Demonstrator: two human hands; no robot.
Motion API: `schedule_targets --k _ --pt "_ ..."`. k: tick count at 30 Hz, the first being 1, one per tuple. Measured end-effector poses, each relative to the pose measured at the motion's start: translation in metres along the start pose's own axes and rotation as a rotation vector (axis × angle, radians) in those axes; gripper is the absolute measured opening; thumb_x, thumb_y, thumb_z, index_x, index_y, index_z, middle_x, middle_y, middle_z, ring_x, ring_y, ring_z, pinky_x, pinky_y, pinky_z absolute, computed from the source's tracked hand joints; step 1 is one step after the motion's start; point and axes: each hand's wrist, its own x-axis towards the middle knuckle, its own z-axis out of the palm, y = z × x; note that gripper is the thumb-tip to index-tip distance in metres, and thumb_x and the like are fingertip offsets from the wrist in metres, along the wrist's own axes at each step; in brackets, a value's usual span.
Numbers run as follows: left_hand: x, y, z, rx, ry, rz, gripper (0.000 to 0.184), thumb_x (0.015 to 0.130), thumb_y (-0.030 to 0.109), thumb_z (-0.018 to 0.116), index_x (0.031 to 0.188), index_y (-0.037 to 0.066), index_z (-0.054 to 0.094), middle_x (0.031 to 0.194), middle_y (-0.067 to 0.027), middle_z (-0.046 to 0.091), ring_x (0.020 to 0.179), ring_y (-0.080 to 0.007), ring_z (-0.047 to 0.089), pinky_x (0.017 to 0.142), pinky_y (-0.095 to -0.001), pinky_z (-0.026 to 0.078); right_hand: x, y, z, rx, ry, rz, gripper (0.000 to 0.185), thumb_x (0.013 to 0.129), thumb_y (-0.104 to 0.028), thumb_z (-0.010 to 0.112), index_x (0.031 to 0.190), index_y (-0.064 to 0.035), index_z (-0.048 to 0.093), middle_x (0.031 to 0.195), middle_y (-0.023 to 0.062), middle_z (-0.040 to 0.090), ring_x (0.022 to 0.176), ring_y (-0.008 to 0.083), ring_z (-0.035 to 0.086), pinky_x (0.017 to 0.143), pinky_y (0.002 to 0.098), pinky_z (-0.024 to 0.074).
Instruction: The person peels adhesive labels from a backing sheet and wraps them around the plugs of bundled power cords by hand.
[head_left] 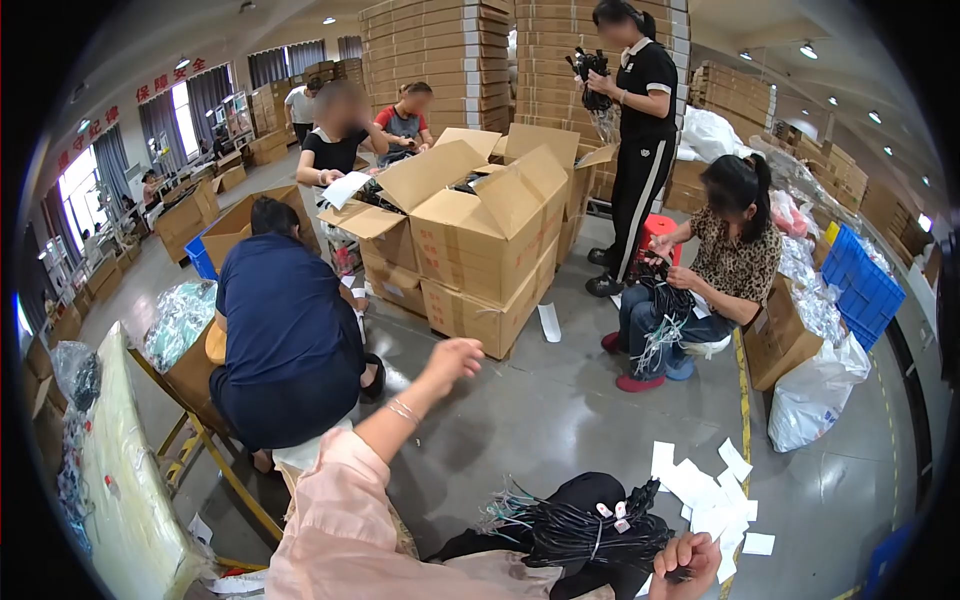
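Observation:
My left hand (455, 362) is stretched forward over the floor, in front of the stacked cartons and apart from them. Its fingers are curled in, and nothing shows in them. A bundle of black cables (600, 530) lies across my lap, tied round the middle, with thin coloured wire ends at its left. Small white connectors (613, 512) rest on top of it. Beside the bundle's right end is my right hand (688, 565), its fingers closed together. Something dark shows between them, too small to name.
Loose white paper slips (710, 500) are scattered on the floor at right. Open cartons (490, 220) are stacked ahead. A person in dark blue (285, 320) sits close at left, and another in a patterned top (735, 255) handles cables at right. A white sack (820, 390) stands beyond.

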Motion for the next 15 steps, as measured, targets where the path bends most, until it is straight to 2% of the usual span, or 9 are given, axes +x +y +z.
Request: schedule_targets --k 2,4,9,15 --pt "0.027 0.009 -0.041 -0.162 0.061 -0.034 0.017 0.089 0.017 0.055 0.097 0.003 0.06 0.083 -0.0049 0.062 0.065 -0.0131 0.058 0.056 -0.0258 0.049 0.001 -0.002 -0.01 -0.003 -0.019 0.004 0.026 0.091 -0.024 0.045 0.092 -0.0025 0.058 0.068 0.0036 0.043 0.059 0.0159 0.041 0.05 0.0253 0.0348" --pt "0.052 0.02 -0.079 -0.169 0.155 -0.077 0.014 0.09 0.02 0.055 0.092 0.008 0.059 0.078 -0.0023 0.062 0.064 -0.0118 0.058 0.055 -0.0249 0.047 0.001 -0.005 -0.013 0.009 -0.038 0.03 0.027 0.091 -0.026 0.045 0.093 -0.0029 0.059 0.068 0.0035 0.042 0.06 0.0153 0.04 0.05 0.0259 0.0347" --pt "0.088 0.036 -0.16 -0.243 0.267 -0.032 0.016 0.091 0.023 0.053 0.092 0.008 0.059 0.076 -0.0012 0.063 0.063 -0.0126 0.059 0.056 -0.0268 0.049 0.0 -0.008 -0.022 -0.008 0.015 0.039 0.031 0.093 -0.032 0.045 0.094 -0.0039 0.059 0.07 0.0026 0.042 0.061 0.0149 0.039 0.05 0.026 0.0342" --pt "0.106 0.056 -0.205 -0.257 0.371 0.027 0.016 0.092 0.022 0.052 0.091 0.007 0.058 0.072 -0.0005 0.06 0.06 -0.012 0.058 0.052 -0.0256 0.048 0.003 -0.011 -0.025 -0.048 0.055 0.046 0.029 0.091 -0.031 0.048 0.093 -0.0041 0.057 0.069 0.002 0.041 0.06 0.0141 0.037 0.05 0.0254 0.0325"
